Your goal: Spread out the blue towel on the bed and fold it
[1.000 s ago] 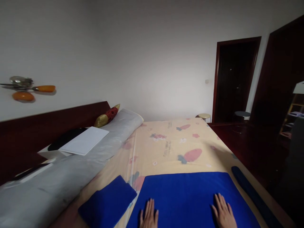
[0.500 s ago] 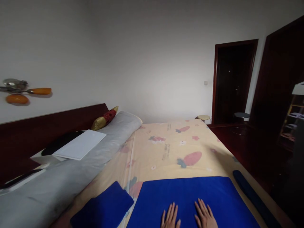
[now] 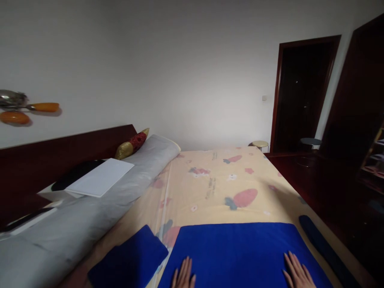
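- Our left hand point(image 3: 183, 274): fingers straight and close together, laid flat, palm down, on the near left part of the blue towel point(image 3: 240, 252).
- Our right hand point(image 3: 297, 273): fingers straight and slightly fanned, flat on the same towel's near right part, well apart from the left hand.
- Blue towel: spread flat on the bed point(image 3: 216, 188), under both hands and reaching away from the fingertips.
- Folded blue cloth point(image 3: 129, 262): just left of the left hand, beside the towel's left edge.
- Rolled blue cloth point(image 3: 324, 250): right of the right hand, along the bed's edge.
- Bed sheet: cream, printed with carrots, beyond the fingertips.
- Grey bolster point(image 3: 90, 212): far left of the left hand, a white board point(image 3: 100, 183) lying on it.
- Red-and-gold cushion point(image 3: 132, 145): at the bolster's far end.
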Motion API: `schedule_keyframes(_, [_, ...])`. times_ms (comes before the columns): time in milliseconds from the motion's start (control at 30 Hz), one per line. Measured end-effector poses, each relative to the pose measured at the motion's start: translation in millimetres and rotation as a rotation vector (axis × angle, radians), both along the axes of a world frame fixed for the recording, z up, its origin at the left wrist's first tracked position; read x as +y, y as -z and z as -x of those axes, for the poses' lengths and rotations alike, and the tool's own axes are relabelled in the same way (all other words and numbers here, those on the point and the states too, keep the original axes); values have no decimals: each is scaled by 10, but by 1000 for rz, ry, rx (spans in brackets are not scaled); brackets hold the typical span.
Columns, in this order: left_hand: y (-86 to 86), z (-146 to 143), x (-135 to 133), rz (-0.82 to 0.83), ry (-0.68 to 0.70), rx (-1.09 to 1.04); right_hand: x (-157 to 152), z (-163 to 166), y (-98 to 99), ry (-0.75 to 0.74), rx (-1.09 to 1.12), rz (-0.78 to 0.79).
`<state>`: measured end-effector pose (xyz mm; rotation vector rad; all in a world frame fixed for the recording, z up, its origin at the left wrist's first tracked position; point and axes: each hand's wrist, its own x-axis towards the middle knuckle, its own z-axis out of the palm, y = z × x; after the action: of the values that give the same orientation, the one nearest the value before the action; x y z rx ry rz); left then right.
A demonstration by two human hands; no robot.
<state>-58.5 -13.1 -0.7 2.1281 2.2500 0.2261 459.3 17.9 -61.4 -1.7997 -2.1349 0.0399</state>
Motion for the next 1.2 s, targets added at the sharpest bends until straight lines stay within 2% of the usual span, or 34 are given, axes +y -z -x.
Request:
schedule_keyframes(100, [100, -722, 278, -36, 237, -85, 206, 750, -132, -61, 40, 2])
schedule_keyframes(200, [235, -1390, 569, -96, 374, -133, 410, 1415, -231, -249, 54, 11])
schedule_keyframes(267, [291, -1669, 726, -116, 432, -130, 527, 1693, -286, -344, 38, 58])
schedule_keyframes(333, [284, -1765, 840, -118, 480, -114, 630, 1803, -346, -410, 20, 122])
schedule_keyframes(400, [206, -1683, 927, -108, 501, -99, 725, 1744, -406, -437, 16, 155])
schedule_keyframes(467, [82, -1455, 1010, -80, 463, -88, 824, 1536, -451, -385, 22, 149])
schedule_keyframes(633, [-185, -530, 1227, 44, 162, -30, 1070, 564, -407, -64, -8, 122])
schedule_keyframes(733, [-228, 31, 1287, 61, -30, 47, 1141, -59, -289, 87, -40, 123])
schedule_keyframes(833, [-207, 394, 1293, 51, -179, 136, 1132, -442, -169, 163, -34, 115])
schedule_keyframes(900, [-183, 490, 1291, 53, -204, 174, 1112, -531, -117, 185, -24, 111])
schedule_keyframes(1000, [-166, 485, 1296, 55, -200, 200, 1101, -537, -86, 195, -28, 119])
schedule_keyframes(1200, [-240, 460, 1310, 64, -205, 257, 1140, -489, -145, 226, -97, 118])
